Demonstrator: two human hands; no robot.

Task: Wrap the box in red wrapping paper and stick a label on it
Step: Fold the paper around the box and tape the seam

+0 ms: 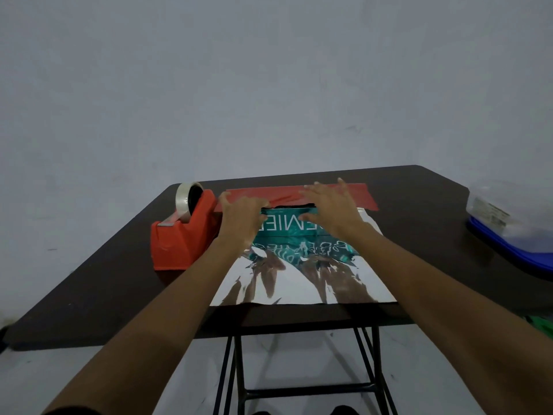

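A teal box (pixel 288 224) with white lettering lies on a sheet of wrapping paper (pixel 302 283) whose shiny silver inner side faces up and mirrors the box and my arms. The far edge of the paper (pixel 363 196) shows its red side, raised behind the box. My left hand (pixel 239 217) rests on the box's left end with its fingers on the red edge. My right hand (pixel 332 208) lies over the box's right end, fingers spread and reaching onto the red edge. Whether either hand pinches the paper is unclear. No label is in view.
An orange-red tape dispenser (pixel 179 235) with a roll of clear tape (pixel 185 202) stands left of the paper. A clear plastic bag on a blue container (pixel 514 235) sits at the right edge of the dark brown folding table (pixel 104 280). A pale wall rises behind.
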